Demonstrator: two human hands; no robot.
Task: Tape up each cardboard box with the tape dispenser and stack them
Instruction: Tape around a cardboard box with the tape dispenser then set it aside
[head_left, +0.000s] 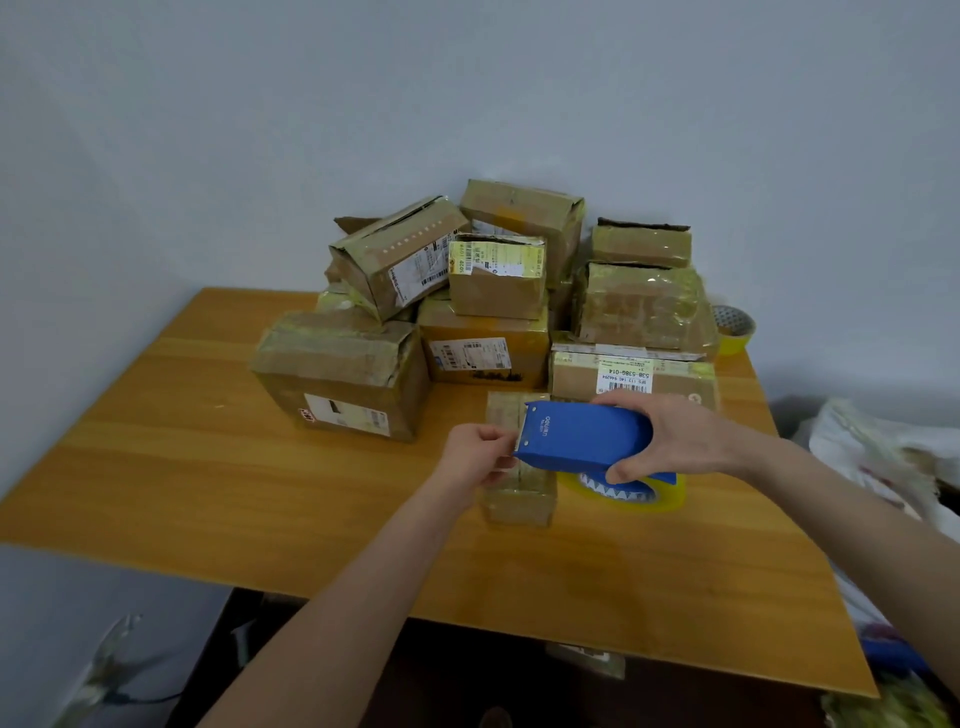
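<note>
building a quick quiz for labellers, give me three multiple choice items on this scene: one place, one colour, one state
1. Where is the spare roll?
A) at the table's far right edge, beside the pile
B) on top of the pile
C) on the floor

2. What colour is the dispenser?
A) red
B) blue
C) black

3. What state is the dispenser in?
A) lying untouched
B) gripped by the right hand over the small box
C) set on the pile

1 A: it sits at the table's edge, right of the pile.
2 B: its body is blue.
3 B: the right hand grips it above the small box; the left hand pinches tape at its front.
</note>
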